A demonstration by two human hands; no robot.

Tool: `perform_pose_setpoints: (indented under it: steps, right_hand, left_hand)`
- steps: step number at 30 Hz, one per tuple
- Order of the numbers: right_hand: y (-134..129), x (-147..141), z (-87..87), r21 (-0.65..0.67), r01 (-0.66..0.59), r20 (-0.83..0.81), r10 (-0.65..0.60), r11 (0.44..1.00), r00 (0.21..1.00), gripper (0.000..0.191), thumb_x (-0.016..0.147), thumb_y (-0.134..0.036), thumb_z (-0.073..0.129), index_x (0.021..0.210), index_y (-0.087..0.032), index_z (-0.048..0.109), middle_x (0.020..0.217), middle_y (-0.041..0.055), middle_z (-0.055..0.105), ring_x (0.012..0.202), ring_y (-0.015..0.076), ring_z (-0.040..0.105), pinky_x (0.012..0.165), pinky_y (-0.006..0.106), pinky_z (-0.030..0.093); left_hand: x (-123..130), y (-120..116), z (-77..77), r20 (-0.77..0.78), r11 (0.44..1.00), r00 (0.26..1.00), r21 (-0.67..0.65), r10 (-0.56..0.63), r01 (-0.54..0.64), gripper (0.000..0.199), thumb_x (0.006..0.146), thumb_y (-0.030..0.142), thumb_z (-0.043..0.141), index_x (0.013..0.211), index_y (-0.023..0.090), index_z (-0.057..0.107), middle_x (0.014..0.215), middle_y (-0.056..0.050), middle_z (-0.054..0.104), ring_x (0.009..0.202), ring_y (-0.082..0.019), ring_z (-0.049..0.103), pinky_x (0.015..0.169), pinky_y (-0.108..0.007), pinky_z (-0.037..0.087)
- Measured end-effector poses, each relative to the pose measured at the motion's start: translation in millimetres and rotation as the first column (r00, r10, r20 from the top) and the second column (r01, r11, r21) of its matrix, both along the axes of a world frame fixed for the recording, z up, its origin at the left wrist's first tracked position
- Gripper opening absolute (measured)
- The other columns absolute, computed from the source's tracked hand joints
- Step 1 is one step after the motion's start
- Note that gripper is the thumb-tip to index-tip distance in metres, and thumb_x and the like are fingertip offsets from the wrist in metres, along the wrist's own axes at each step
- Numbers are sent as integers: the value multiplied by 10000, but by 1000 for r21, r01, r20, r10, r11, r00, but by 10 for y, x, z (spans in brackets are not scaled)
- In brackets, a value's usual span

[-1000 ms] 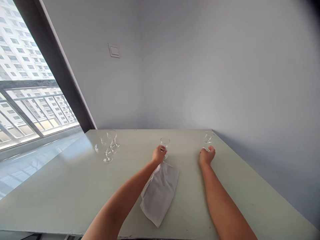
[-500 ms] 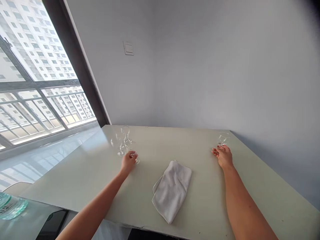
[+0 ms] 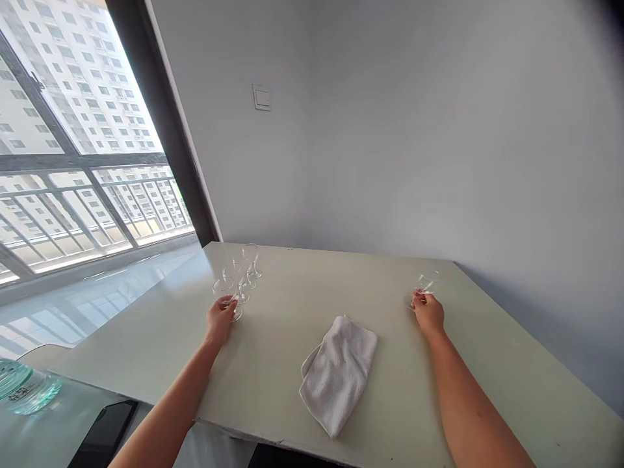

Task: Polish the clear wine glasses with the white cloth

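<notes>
Toward the left of the table, my left hand is closed on a clear stemmed glass. Its round foot shows beside my fingers, at or just above the tabletop. Several similar clear glasses stand upright behind it in a slanting row, overlapping each other. On the far right, my right hand pinches another clear stemmed glass low, around its stem. That bowl leans slightly, and its foot is mostly hidden by my fingers. Between my arms lies a folded light grey cloth.
A clear plastic bottle and a dark phone rest on a lower surface at the left. Grey walls border the table's far and right sides. A window with a railing is at the left.
My left hand has moved left with its glass, to the near end of the row. My right fingers have closed around the stem of the right glass. The camera view has shifted slightly.
</notes>
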State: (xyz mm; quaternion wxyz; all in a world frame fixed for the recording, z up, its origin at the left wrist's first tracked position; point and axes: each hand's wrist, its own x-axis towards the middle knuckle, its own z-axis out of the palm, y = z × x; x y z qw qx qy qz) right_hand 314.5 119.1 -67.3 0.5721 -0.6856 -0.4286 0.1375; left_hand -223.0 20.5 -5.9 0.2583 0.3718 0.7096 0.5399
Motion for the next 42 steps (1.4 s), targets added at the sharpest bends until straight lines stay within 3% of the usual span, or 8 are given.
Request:
perform_pose_setpoints:
  steps: [6,8,12,16,20,24,29,42]
  right_hand:
    - [-49,-352,221,121,5,-22,-3,993,1000,391,706,-423,493,967,-144,578,802,70,638,558,140,563,598,296,466]
    - [-126,-699,379,178,-125,-17,130,976,991,384,730,-419,483,995,-155,567,851,76,644,593,142,563,631,297,471]
    - [-527,-1629,627,196,-477,-93,501,857,860,403,759,-415,504,1099,-199,511,913,54,641,611,135,560,602,277,475]
    - [-1063,-2277,690,178,-759,-158,779,627,606,452,790,-383,505,1210,-229,434,933,41,635,678,143,576,656,292,486]
    - [-1301,-2374,671,131,-865,-69,875,484,479,420,826,-329,458,1240,-268,413,925,26,622,770,152,580,698,295,481]
    - [-1289,-2328,624,72,-906,-17,908,418,418,421,832,-294,429,1252,-282,398,978,24,604,663,119,557,625,267,477]
    - [-1255,-2358,514,-10,-852,22,852,523,523,352,822,-271,410,1165,-248,487,901,14,581,540,87,454,547,238,445]
    - [-1287,-2254,535,-96,-797,264,788,596,557,346,836,-186,368,1166,-205,471,857,12,569,608,93,498,627,234,445]
  left_hand:
    - [102,-167,104,-264,898,860,180,436,-401,373,644,247,524,1010,213,463,932,-19,482,659,-105,473,640,-259,409]
    - [284,-244,188,-313,886,837,273,449,-374,308,681,254,495,985,211,462,861,-5,472,623,-100,448,657,-265,408]
    - [901,-336,308,-377,957,926,278,30,83,182,727,277,464,888,212,519,947,-31,483,599,-93,444,589,-242,413]
    - [1530,-373,291,-402,855,810,113,-426,506,284,717,339,541,986,259,580,1053,-52,502,597,-89,463,587,-242,419]
    - [1796,-402,215,-310,810,777,37,-547,585,197,743,356,528,883,265,633,946,-43,573,666,-120,531,611,-242,427]
    - [1622,-443,181,-271,860,841,79,-469,505,201,770,357,486,768,222,634,916,-45,599,780,-148,558,672,-240,427]
    - [1042,-576,123,-252,988,956,-28,-152,150,346,747,481,468,845,188,625,685,-15,594,597,-140,515,553,-237,378]
    - [21,-556,-41,-267,984,964,-169,2,-49,367,696,415,502,975,193,590,837,-48,674,770,-200,573,647,-278,383]
